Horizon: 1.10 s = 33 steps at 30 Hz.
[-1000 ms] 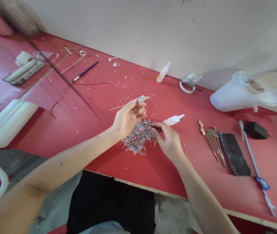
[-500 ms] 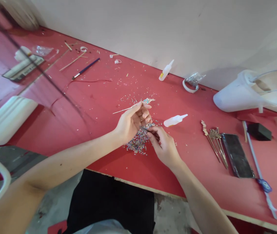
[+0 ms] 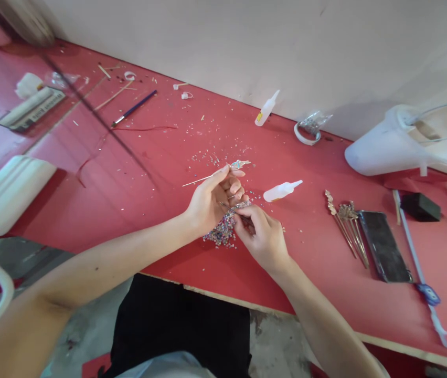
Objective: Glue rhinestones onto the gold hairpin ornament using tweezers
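Observation:
Between thumb and fingers, my left hand [image 3: 211, 202] holds a hairpin [image 3: 240, 165], its thin stem pointing left and its decorated head to the right. My right hand [image 3: 261, 231] is closed on dark, slim tweezers [image 3: 227, 207], whose tips reach over my left palm. Whether the tips grip anything is too small to tell. Below both hands lies a heap of small multicoloured chips [image 3: 221, 233], partly covered by my fingers. To the right of the hands, a white glue bottle [image 3: 282, 191] lies on its side.
On the red table [image 3: 192, 257], several metallic hairpins [image 3: 347, 226] lie beside a phone [image 3: 384, 247] and a black block [image 3: 420, 207]. Near the wall are another glue bottle [image 3: 266, 108], a tape ring [image 3: 307, 134] and a white tub [image 3: 381, 147]. A brush [image 3: 135, 108] lies at the left.
The tweezers in my right hand have moved left, further over my left palm. My left hand keeps the hairpin in nearly the same place. The view has shifted slightly.

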Each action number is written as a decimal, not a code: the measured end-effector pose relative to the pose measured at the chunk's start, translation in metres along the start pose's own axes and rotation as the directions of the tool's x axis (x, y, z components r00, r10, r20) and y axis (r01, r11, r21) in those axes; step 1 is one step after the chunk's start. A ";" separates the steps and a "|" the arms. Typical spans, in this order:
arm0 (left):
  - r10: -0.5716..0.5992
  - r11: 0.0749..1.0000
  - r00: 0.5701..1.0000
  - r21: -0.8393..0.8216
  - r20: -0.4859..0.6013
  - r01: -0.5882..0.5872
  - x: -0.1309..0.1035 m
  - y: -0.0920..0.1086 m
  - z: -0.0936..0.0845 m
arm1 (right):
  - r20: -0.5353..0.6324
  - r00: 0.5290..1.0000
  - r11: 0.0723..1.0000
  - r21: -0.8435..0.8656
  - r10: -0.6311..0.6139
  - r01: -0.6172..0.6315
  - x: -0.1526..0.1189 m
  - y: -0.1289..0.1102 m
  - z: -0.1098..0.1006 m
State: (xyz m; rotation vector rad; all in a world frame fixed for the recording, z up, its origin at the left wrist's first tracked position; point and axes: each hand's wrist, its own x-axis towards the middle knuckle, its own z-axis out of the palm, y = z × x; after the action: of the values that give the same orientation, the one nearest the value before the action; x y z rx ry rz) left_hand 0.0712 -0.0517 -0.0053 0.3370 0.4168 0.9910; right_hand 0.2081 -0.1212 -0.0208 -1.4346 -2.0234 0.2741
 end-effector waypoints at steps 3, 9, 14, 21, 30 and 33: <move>-0.004 1.000 1.000 -0.006 0.013 0.004 0.000 0.001 0.000 | 0.002 1.000 1.000 0.010 -0.006 0.006 0.000 0.000 0.000; -0.013 1.000 1.000 0.009 0.003 0.013 -0.001 0.001 0.002 | 0.016 1.000 1.000 0.028 -0.011 0.011 0.000 -0.002 0.001; -0.010 1.000 1.000 0.007 0.013 0.010 0.000 0.002 0.002 | 0.010 1.000 1.000 0.019 -0.015 0.015 0.000 -0.001 0.001; 0.009 0.999 1.000 0.032 0.013 -0.009 -0.001 0.002 0.003 | -0.010 1.000 1.000 -0.015 0.005 -0.005 0.000 -0.001 0.001; -0.010 0.999 1.000 0.038 0.004 0.010 -0.002 0.001 0.004 | -0.008 1.000 0.999 -0.021 -0.025 0.025 0.001 -0.004 0.000; -0.010 1.000 1.000 0.020 0.021 0.009 -0.002 0.002 0.004 | 0.004 1.000 0.999 -0.015 -0.030 0.030 0.001 -0.005 0.000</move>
State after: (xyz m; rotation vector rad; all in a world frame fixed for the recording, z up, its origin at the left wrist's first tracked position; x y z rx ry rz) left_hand 0.0706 -0.0530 -0.0008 0.3628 0.4089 0.9739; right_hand 0.2042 -0.1222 -0.0182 -1.4122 -2.0527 0.2494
